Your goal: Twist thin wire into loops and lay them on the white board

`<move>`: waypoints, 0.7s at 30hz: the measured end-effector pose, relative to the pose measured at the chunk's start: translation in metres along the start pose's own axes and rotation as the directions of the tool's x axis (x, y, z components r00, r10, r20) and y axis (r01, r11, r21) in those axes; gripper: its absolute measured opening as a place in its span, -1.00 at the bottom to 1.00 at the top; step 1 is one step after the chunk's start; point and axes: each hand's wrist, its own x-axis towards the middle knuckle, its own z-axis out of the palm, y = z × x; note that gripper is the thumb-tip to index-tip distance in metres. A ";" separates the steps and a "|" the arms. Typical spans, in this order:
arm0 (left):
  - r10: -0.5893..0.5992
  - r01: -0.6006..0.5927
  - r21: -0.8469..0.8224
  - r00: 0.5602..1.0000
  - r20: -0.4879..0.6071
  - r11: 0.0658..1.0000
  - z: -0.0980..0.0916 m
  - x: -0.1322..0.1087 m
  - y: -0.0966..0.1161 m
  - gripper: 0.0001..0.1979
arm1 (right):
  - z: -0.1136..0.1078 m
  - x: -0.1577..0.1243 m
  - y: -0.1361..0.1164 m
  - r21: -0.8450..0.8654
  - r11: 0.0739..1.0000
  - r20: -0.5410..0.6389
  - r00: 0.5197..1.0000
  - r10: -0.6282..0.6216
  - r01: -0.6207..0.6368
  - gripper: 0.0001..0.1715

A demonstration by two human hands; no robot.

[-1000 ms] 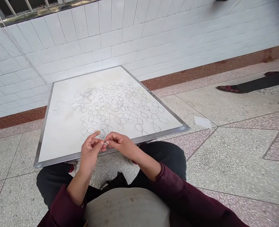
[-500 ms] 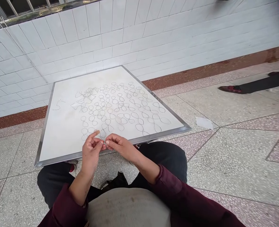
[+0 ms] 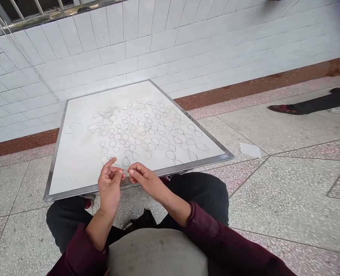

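Note:
Close to the front edge of a white, metal-framed tabletop [image 3: 75, 165], my two hands are close together with a small gap between them. My left hand [image 3: 109, 188] pinches with thumb and fingertip, one finger raised. A pinch also closes my right hand [image 3: 147, 178], its fingers curled. Between the fingertips runs a thin wire [image 3: 126, 170], barely visible. Past my hands lie many thin dark wire loops [image 3: 172, 147], several shaped like a figure eight. Behind them, at the left, is a tangled pile of bent wires [image 3: 109, 112].
A few bent wire pieces [image 3: 70, 129] lie apart on the left. White wall tiles [image 3: 115, 46] rise behind the table. On the floor at the right is a white paper scrap [image 3: 250, 150]; beyond it another person's shoe [image 3: 283, 109] shows.
My hands have drawn slightly apart, the left one shifting a little to the left. Both pinches stay closed. The loops on the table lie as before.

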 end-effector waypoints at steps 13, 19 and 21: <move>-0.002 -0.001 0.069 0.999 0.039 0.998 -0.002 -0.001 0.000 -0.55 | 0.007 0.000 0.009 0.103 0.994 -0.035 0.998 -0.043 0.046 -0.73; -0.080 0.080 0.000 0.997 0.019 0.997 -0.007 0.004 -0.001 -0.52 | 0.015 0.000 0.024 -0.077 0.991 -0.117 0.986 -0.118 0.110 -0.76; -0.108 0.108 -0.013 0.994 0.030 0.994 -0.011 0.008 0.001 -0.46 | 0.015 0.001 0.027 -0.119 0.988 -0.100 0.988 -0.115 0.102 -0.76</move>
